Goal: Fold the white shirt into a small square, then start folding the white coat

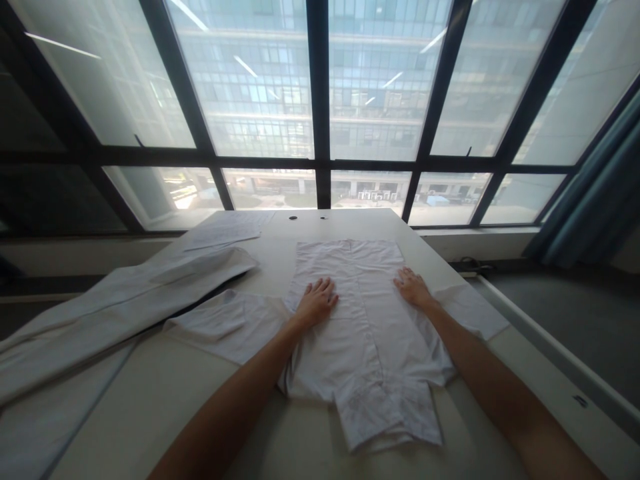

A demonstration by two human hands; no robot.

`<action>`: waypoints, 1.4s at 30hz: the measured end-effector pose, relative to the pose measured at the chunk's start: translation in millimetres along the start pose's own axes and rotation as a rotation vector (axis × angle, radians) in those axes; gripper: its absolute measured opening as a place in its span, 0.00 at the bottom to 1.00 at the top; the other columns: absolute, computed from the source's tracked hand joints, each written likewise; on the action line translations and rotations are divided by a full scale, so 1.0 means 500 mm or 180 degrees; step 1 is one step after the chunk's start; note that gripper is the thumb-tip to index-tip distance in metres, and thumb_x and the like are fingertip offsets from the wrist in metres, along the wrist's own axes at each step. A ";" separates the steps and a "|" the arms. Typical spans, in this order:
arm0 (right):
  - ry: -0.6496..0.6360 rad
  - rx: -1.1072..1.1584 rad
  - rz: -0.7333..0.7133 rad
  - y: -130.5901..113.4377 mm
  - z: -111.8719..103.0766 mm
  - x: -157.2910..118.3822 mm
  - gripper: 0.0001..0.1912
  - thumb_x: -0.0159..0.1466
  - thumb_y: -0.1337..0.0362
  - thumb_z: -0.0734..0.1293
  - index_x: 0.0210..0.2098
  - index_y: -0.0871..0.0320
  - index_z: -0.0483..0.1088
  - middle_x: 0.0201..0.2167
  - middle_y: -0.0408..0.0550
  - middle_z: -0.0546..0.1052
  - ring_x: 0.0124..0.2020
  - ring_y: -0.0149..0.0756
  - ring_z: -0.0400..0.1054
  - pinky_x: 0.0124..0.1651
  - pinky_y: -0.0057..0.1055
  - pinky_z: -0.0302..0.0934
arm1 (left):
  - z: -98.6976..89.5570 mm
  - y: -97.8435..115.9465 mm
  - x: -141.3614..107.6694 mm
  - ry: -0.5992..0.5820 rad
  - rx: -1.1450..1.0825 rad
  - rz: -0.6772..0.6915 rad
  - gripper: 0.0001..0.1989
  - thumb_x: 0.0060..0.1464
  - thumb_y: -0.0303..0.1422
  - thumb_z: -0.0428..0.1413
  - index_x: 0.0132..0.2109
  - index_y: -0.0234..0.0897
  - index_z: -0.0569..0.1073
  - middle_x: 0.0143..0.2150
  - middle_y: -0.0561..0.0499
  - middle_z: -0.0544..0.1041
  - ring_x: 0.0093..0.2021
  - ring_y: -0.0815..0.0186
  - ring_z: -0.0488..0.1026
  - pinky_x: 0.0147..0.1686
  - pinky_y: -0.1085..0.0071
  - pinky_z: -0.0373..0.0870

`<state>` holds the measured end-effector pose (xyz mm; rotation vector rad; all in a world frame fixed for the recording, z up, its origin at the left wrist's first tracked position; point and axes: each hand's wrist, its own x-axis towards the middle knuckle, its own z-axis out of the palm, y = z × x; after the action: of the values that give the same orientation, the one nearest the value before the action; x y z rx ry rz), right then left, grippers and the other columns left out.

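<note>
A white shirt (350, 300) with a placket down its middle lies spread on a white table (273, 267). One sleeve (230, 327) stretches out to the left, and on the right a white cloth part (475, 310) shows beyond my forearm. Wrinkled fabric (390, 410) juts out at the near end of the shirt. My left hand (317, 303) rests flat on its left half, fingers extended. On the right edge lies my right hand (413, 287), its fingers also stretched out and touching the cloth. Neither hand grips anything.
Left of the shirt lies a long, pale folded cloth (150, 293), with a printed paper sheet (225, 228) behind it. Two round holes mark the table's far end. Beyond stands a dark-framed window (323, 100); a blue curtain (585, 193) hangs at right.
</note>
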<state>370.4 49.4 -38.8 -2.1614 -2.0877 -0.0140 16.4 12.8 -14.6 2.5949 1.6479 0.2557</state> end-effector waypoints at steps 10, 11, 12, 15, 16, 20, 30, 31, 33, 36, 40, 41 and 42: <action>0.0006 -0.0010 0.0010 0.002 0.004 0.003 0.31 0.73 0.53 0.51 0.71 0.61 0.56 0.73 0.57 0.53 0.73 0.42 0.44 0.71 0.46 0.42 | 0.002 0.000 -0.001 0.0010 0.0006 0.0013 0.28 0.70 0.44 0.41 0.71 0.40 0.57 0.75 0.45 0.54 0.74 0.52 0.48 0.70 0.48 0.47; 0.0007 -0.0005 0.0007 0.002 0.004 0.003 0.31 0.73 0.53 0.51 0.71 0.61 0.56 0.73 0.58 0.53 0.73 0.42 0.44 0.71 0.46 0.42 | 0.001 0.000 -0.001 0.0000 0.0007 0.0012 0.28 0.70 0.44 0.41 0.71 0.39 0.57 0.75 0.45 0.54 0.74 0.52 0.48 0.70 0.48 0.47; 0.0012 0.0002 0.0007 0.002 0.004 0.003 0.31 0.73 0.53 0.51 0.71 0.62 0.56 0.73 0.58 0.54 0.73 0.42 0.44 0.71 0.46 0.42 | 0.001 0.000 -0.001 -0.0006 0.0009 0.0013 0.28 0.70 0.44 0.41 0.71 0.39 0.57 0.75 0.44 0.54 0.74 0.52 0.48 0.70 0.48 0.47; 0.0015 -0.0007 0.0005 0.002 0.004 0.003 0.31 0.74 0.53 0.51 0.71 0.63 0.56 0.73 0.59 0.54 0.73 0.43 0.44 0.71 0.46 0.42 | 0.000 0.000 0.000 -0.0030 0.0018 0.0014 0.28 0.70 0.44 0.41 0.71 0.39 0.57 0.75 0.45 0.54 0.74 0.52 0.48 0.70 0.47 0.47; 0.0014 -0.0023 -0.0005 0.002 0.004 0.003 0.31 0.74 0.53 0.51 0.71 0.63 0.55 0.73 0.59 0.54 0.73 0.43 0.45 0.71 0.46 0.42 | 0.001 -0.001 0.000 -0.0035 0.0021 0.0008 0.28 0.70 0.44 0.41 0.71 0.40 0.57 0.75 0.45 0.53 0.74 0.52 0.48 0.70 0.47 0.47; 0.0012 -0.0069 -0.0056 0.004 0.005 0.004 0.31 0.74 0.53 0.51 0.71 0.63 0.55 0.72 0.60 0.54 0.73 0.44 0.45 0.71 0.47 0.43 | 0.001 -0.001 0.001 -0.0040 -0.0003 -0.0010 0.28 0.70 0.44 0.41 0.72 0.38 0.57 0.75 0.45 0.53 0.74 0.51 0.48 0.70 0.48 0.46; 0.0002 0.0006 -0.0011 0.001 -0.001 0.000 0.31 0.74 0.53 0.51 0.71 0.62 0.56 0.73 0.59 0.54 0.73 0.43 0.45 0.71 0.46 0.42 | -0.004 0.003 -0.002 -0.0053 -0.0008 -0.0016 0.28 0.70 0.43 0.41 0.72 0.38 0.57 0.75 0.45 0.53 0.74 0.52 0.48 0.70 0.48 0.46; 0.0004 0.0009 -0.0015 0.001 -0.002 -0.001 0.31 0.74 0.53 0.51 0.71 0.63 0.56 0.73 0.59 0.53 0.73 0.44 0.44 0.71 0.46 0.42 | -0.004 0.003 -0.001 -0.0058 -0.0001 -0.0016 0.28 0.70 0.43 0.41 0.72 0.38 0.57 0.75 0.45 0.53 0.74 0.52 0.48 0.70 0.48 0.46; 0.0010 0.0016 -0.0021 0.001 -0.002 -0.001 0.32 0.74 0.53 0.51 0.71 0.64 0.55 0.73 0.59 0.53 0.74 0.43 0.44 0.71 0.46 0.42 | -0.004 0.003 -0.001 -0.0062 0.0011 -0.0016 0.28 0.70 0.44 0.41 0.72 0.39 0.57 0.75 0.45 0.53 0.74 0.52 0.48 0.70 0.48 0.46; -0.0013 0.0004 -0.0012 0.000 -0.002 -0.001 0.31 0.74 0.53 0.51 0.71 0.62 0.55 0.73 0.59 0.53 0.74 0.43 0.43 0.71 0.46 0.41 | -0.003 0.002 -0.001 -0.0056 0.0018 -0.0020 0.28 0.70 0.44 0.41 0.72 0.40 0.57 0.75 0.45 0.53 0.74 0.52 0.48 0.70 0.48 0.46; -0.0031 -0.0010 -0.0010 -0.001 -0.003 0.000 0.31 0.74 0.53 0.51 0.71 0.62 0.55 0.73 0.60 0.53 0.74 0.44 0.44 0.71 0.47 0.42 | -0.003 0.002 -0.001 -0.0044 0.0020 -0.0003 0.28 0.70 0.43 0.41 0.72 0.40 0.57 0.75 0.45 0.53 0.74 0.52 0.48 0.70 0.48 0.46; -0.0023 -0.0009 -0.0014 -0.001 -0.003 -0.001 0.31 0.74 0.53 0.51 0.71 0.62 0.55 0.73 0.60 0.53 0.74 0.44 0.44 0.71 0.47 0.42 | -0.003 0.002 -0.001 -0.0046 0.0020 0.0000 0.28 0.70 0.43 0.41 0.71 0.39 0.57 0.75 0.45 0.53 0.74 0.52 0.48 0.70 0.48 0.46; -0.0015 -0.0009 -0.0019 -0.001 -0.004 -0.001 0.31 0.74 0.53 0.51 0.71 0.62 0.55 0.73 0.60 0.53 0.73 0.43 0.44 0.71 0.47 0.42 | -0.003 0.002 -0.001 -0.0048 0.0016 0.0002 0.28 0.70 0.43 0.41 0.71 0.38 0.57 0.75 0.45 0.53 0.74 0.52 0.48 0.70 0.48 0.46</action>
<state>369.9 48.8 -37.0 -2.1588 -2.0979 -0.0126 16.7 12.1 -12.9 2.5945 1.6451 0.2316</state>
